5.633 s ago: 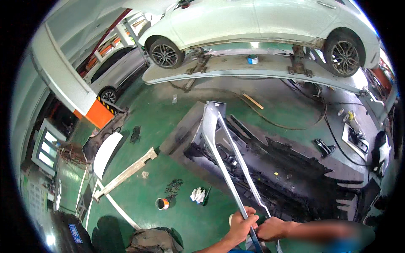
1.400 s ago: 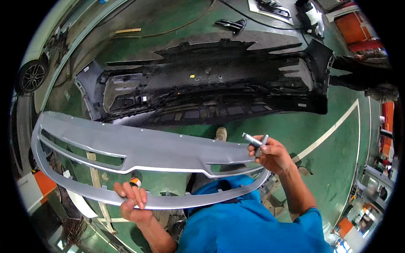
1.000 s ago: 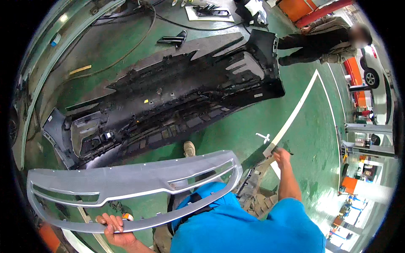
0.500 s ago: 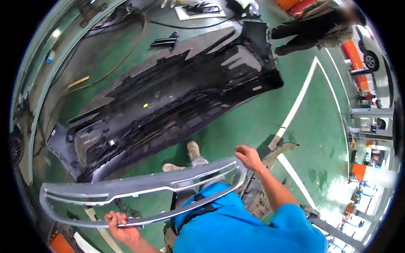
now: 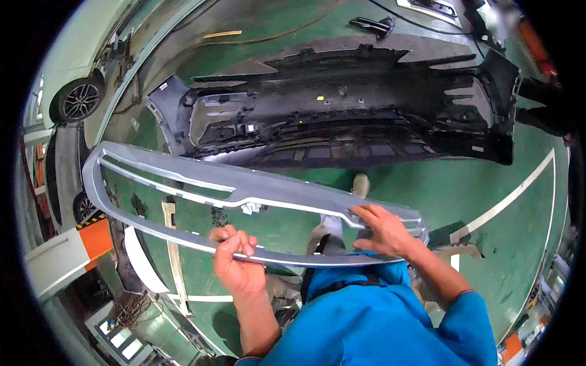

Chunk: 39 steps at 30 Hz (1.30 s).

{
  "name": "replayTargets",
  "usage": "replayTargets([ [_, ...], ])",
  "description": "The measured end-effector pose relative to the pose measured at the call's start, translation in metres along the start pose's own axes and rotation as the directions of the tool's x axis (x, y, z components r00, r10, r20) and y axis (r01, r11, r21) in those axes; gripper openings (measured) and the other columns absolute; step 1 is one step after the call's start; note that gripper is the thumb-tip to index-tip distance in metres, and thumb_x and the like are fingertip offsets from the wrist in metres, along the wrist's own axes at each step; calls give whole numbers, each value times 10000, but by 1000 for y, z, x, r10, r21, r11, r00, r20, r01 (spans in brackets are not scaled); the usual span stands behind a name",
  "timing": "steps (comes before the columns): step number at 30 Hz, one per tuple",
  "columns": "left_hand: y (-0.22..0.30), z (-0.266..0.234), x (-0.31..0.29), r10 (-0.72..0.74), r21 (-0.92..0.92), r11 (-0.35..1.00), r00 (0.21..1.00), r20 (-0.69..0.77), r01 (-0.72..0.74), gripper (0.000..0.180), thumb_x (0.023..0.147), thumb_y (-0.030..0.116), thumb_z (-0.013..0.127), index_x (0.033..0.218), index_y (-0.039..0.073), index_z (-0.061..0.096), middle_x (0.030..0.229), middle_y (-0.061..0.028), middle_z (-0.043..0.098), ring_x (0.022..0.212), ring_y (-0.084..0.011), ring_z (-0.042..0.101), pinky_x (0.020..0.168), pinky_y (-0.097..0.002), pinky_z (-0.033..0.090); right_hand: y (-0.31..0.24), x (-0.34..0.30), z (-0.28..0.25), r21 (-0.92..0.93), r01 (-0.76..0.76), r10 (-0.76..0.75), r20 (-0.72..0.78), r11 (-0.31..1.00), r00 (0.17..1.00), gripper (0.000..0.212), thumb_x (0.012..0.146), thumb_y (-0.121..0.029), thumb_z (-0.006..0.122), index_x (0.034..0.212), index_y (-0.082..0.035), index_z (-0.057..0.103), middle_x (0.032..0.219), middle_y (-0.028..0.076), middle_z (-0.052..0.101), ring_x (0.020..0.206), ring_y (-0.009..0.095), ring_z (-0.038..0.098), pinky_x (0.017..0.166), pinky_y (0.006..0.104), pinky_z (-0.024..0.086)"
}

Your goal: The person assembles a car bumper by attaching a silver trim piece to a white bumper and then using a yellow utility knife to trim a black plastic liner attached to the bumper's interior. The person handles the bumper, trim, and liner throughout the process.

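Note:
A long grey grille frame (image 5: pixel 293 190) with silver edging spans the space in front of my body, its left end raised farther out than its right. My left hand (image 5: pixel 239 259) is closed round the near, lower bar. Toward the right end, my right hand (image 5: pixel 387 233) lies over the upper bar, fingertips on its face and thumb on the near side. Beyond the frame, a large black bumper (image 5: pixel 354 116) rests on the green floor with its hollow inner side up. A small white tag or clip (image 5: pixel 250 208) hangs at the frame's upper bar.
A black trim piece (image 5: pixel 373 25) lies past the bumper, near a cable on the floor. At left stand a car with a dark wheel (image 5: pixel 80 100) and an orange and white post (image 5: pixel 73 250). A white curved panel (image 5: pixel 145 261) is on the floor. A person's dark-clothed legs (image 5: pixel 543 110) show at right.
My view has turned leftward. The frame's left end has swung up and away, and its right end has come down. My right hand has shifted from the right end onto the upper bar.

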<state>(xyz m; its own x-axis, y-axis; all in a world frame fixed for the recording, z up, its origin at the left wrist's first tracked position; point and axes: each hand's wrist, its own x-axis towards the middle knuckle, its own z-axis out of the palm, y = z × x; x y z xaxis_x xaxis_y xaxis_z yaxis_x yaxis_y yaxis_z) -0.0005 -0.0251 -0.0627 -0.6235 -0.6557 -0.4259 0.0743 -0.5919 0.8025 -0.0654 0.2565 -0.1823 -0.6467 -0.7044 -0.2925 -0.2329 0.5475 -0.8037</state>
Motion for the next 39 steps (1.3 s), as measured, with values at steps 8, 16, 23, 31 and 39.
replayTargets([
  [8, 6, 18, -1, 35, 86, 996, 999, -34, -32, 118, 827, 42, 622, 911, 92, 556, 732, -23, 525, 599, -140, 516, 705, -343, 470, 7, 44, 21, -12, 156, -156, -159, 988, 975, 415, 722, -114, 718, 1125, -75, 624, 888, 113, 644, 802, 328, 637, 663, 426, 516],
  [16, 10, 27, -1, 60, 133, 990, 997, -53, -53, 127, 853, 90, 644, 939, 83, 550, 709, -38, 545, 656, -150, 549, 746, -359, 491, 2, 51, 12, 181, 12, -22, 54, 983, 998, 316, 720, -88, 691, 1035, -74, 681, 845, 185, 664, 776, 373, 638, 693, 456, 504],
  [23, 9, 26, -2, 41, 130, 991, 998, -51, -34, 127, 863, 128, 651, 904, 91, 537, 715, -11, 501, 673, -134, 528, 748, -335, 478, 5, 52, 12, 196, 38, -40, 8, 980, 999, 336, 693, -71, 692, 1029, -71, 679, 838, 176, 664, 780, 373, 639, 688, 451, 504],
  [31, 11, -6, 0, 42, -140, 990, 991, 130, -23, 202, 725, 43, 614, 892, 91, 510, 679, -22, 431, 574, -143, 447, 663, -315, 419, -10, 47, 11, -32, 124, -128, -172, 992, 977, 473, 633, -47, 723, 1097, -91, 641, 1031, 103, 647, 939, 324, 627, 739, 427, 522],
  [39, 6, 1, 3, 81, -146, 988, 967, 240, -47, 230, 697, 60, 625, 890, 82, 502, 704, -47, 460, 594, -184, 481, 677, -350, 437, -14, 53, -2, -130, 89, -122, -277, 987, 953, 538, 599, -19, 754, 1117, -99, 633, 1067, 77, 640, 958, 314, 614, 757, 401, 527],
])
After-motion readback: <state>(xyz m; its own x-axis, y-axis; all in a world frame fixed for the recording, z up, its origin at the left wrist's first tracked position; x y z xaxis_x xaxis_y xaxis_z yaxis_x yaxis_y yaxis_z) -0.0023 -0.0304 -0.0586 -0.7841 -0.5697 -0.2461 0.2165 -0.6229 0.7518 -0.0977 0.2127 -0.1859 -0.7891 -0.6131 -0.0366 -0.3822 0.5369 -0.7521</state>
